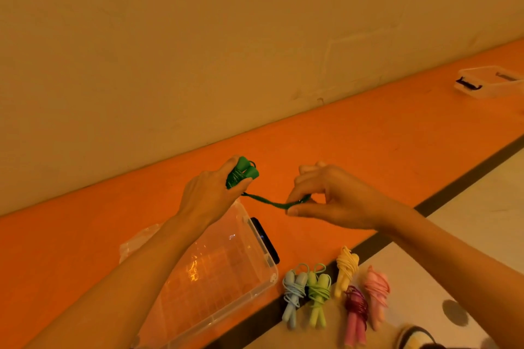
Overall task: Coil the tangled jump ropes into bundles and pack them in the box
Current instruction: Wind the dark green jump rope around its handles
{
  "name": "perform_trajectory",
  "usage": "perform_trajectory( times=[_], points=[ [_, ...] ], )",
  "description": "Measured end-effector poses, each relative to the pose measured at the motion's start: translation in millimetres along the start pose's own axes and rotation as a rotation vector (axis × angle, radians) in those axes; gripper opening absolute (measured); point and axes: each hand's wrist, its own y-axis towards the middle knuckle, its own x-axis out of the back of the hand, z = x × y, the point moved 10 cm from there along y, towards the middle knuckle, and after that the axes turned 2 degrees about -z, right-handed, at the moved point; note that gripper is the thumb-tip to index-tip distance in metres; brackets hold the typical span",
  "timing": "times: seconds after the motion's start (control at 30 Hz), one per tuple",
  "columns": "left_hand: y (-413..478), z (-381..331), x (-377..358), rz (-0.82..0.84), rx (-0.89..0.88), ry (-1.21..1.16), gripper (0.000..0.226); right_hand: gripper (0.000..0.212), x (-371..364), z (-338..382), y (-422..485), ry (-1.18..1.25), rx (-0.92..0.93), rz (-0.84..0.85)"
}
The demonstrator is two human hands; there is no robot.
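The left hand (209, 195) is curled round the two handles of the green rope (243, 173), held side by side with cord already wound about them. The right hand (331, 198) pinches the loose tail (269, 202) between thumb and forefinger, with the other fingers lifted. The tail runs almost taut from one hand to the other, above the far end of the box (221, 263).

This looks like the finishing wrap. To do it well, the person should hold light tension on the tail so each turn lies snug against the last. The left hand should clamp the wound turns so none slides off the handle ends. The last short length is best tucked under a turn, not left free. Pulling too hard could drag the coils toward the handle tips.

The box, clear and open, lies on the orange surface under the left forearm, and nothing shows inside it. Five finished bundles (319, 292) lie just beside its near right corner, not yet packed.
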Motion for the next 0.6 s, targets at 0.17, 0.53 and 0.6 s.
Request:
perform_trajectory(
  times=[0.17, 0.53, 0.6],
  points=[
    [-11, -47, -18, 0.112, -0.134, 0.024, 0.06, 0.027, 58, 9, 5, -0.164, 0.036, -0.352],
    [-54, -129, -32, 0.169, -0.47, -0.064, 0.078, 0.041, 82, -45, -7, -0.139, -0.172, -0.507],
    [-61, -142, -21, 0.107, -0.494, -0.096, 0.072, 0.041, 81, -54, -9, -0.129, -0.213, -0.506]
  ],
)
